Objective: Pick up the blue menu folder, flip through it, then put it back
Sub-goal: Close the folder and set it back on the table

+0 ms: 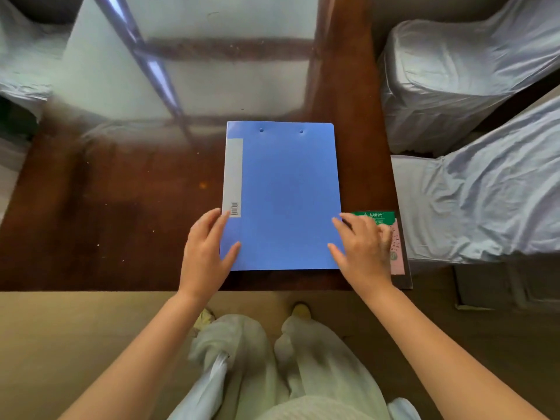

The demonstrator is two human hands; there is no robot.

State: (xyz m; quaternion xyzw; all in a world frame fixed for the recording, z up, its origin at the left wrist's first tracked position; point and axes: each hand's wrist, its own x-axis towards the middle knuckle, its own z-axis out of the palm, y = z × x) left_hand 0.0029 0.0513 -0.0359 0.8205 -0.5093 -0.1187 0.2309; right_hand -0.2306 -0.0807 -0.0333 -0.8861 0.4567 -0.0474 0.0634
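Observation:
The blue menu folder (285, 195) lies closed and flat on the dark wooden table (121, 207), near its front edge, with a grey spine label and a barcode on its left side. My left hand (206, 253) rests at the folder's lower left edge, thumb on the cover and fingers stretched along the spine. My right hand (363, 247) is at the lower right edge, its spread fingertips touching the cover's border. Neither hand has lifted the folder.
A green and pink card (391, 234) in a clear stand lies just right of the folder, partly under my right hand. Chairs in grey covers (472, 183) stand to the right. A glass sheet on the table reflects a window. My legs show below the table edge.

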